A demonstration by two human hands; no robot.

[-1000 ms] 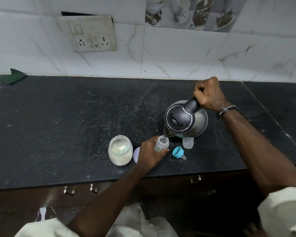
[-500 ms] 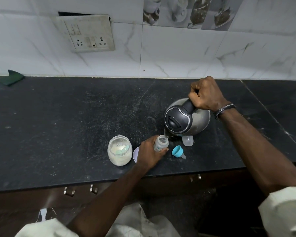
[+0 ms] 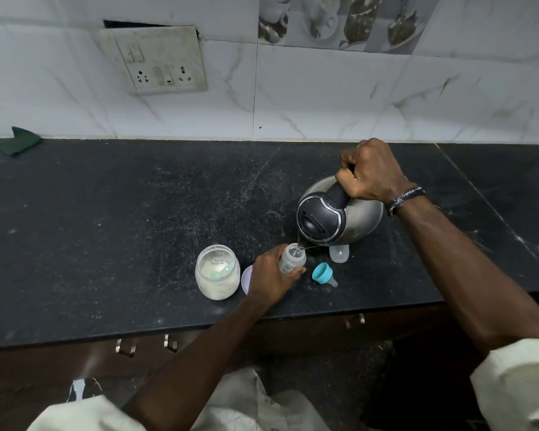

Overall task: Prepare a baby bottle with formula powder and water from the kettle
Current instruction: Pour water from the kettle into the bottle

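My left hand grips a small clear baby bottle that stands open on the black counter. My right hand is closed on the black handle of a steel kettle, which is tilted with its spout over the bottle's mouth. Water runs from the spout into the bottle. An open jar of formula powder with a scoop inside stands left of the bottle. The jar's lid lies partly hidden behind my left hand.
A teal bottle ring with its teat lies on the counter right of the bottle, and a clear cap sits under the kettle. A green cloth lies at the far left by the tiled wall. A socket plate is on the wall.
The kettle has stayed tilted over the bottle, shifting slightly up and right. My left hand has kept the bottle in place.
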